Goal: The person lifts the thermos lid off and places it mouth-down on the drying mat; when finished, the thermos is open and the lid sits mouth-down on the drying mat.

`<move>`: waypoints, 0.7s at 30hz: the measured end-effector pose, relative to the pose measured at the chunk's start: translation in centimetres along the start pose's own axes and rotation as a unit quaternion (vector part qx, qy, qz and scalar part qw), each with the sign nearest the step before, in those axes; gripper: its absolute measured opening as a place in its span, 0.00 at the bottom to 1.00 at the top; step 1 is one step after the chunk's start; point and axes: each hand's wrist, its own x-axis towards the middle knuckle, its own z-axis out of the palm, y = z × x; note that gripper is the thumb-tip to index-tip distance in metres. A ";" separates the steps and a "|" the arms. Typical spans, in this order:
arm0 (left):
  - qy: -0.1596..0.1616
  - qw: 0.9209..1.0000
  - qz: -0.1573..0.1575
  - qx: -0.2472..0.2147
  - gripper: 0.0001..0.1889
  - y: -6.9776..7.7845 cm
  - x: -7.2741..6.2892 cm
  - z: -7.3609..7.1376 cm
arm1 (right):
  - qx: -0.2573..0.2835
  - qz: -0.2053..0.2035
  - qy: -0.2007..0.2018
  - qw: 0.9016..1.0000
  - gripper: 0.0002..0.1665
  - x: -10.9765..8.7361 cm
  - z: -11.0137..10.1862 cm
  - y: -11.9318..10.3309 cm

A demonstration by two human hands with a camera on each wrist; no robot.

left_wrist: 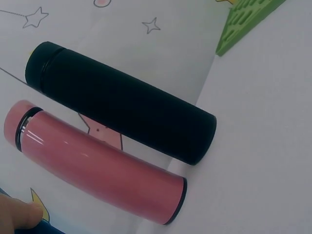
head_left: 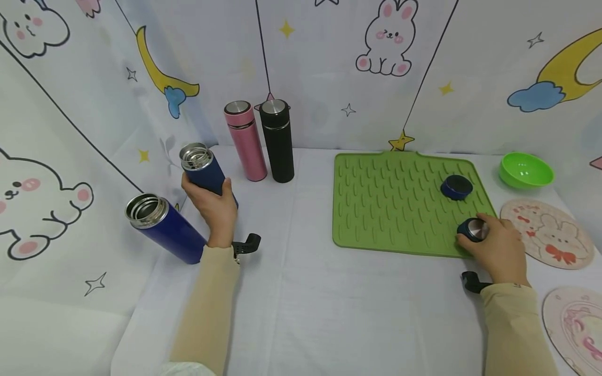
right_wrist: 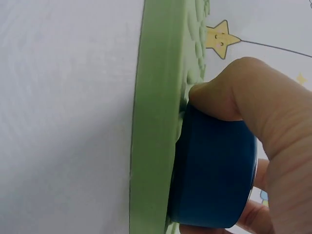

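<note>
My left hand [head_left: 213,206] grips a dark blue thermos bottle [head_left: 207,175] with its steel mouth uncovered. Just left of it stands a second, brighter blue thermos bottle [head_left: 171,230], also without a lid. My right hand [head_left: 503,245] pinches a blue bottle lid [right_wrist: 214,168] with a steel top between thumb and fingers, at the front right corner of the green drying mat [head_left: 395,203]. Another dark blue lid [head_left: 456,187] lies on the mat farther back. In the left wrist view only the left thumb [left_wrist: 22,214] and a sliver of the held bottle show.
A pink thermos [head_left: 246,143] and a black thermos [head_left: 277,143], both lidded, stand at the back wall. To the mat's right are a bright green bowl [head_left: 527,171] and a round rabbit placemat [head_left: 547,232]. Another round placemat [head_left: 574,324] lies at the front right.
</note>
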 end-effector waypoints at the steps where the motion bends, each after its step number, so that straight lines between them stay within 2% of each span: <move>1: 0.004 1.000 -0.001 0.001 0.45 -0.1 0.1 0.0 | -0.001 0.002 0.001 1.000 0.49 0.0 0.0 0.1; 9: 0.036 0.999 -0.004 0.001 0.44 -0.3 1.0 -0.3 | -0.002 0.009 0.004 1.000 0.48 0.1 -0.1 0.2; 15: 0.033 0.999 -0.007 -0.004 0.47 -0.2 0.9 -0.2 | -0.010 0.006 0.006 1.000 0.49 -0.2 -0.2 0.1; 21: 0.037 0.999 0.017 0.004 0.52 0.1 0.5 -0.1 | -0.009 0.010 0.017 1.000 0.50 -0.5 -0.7 -0.2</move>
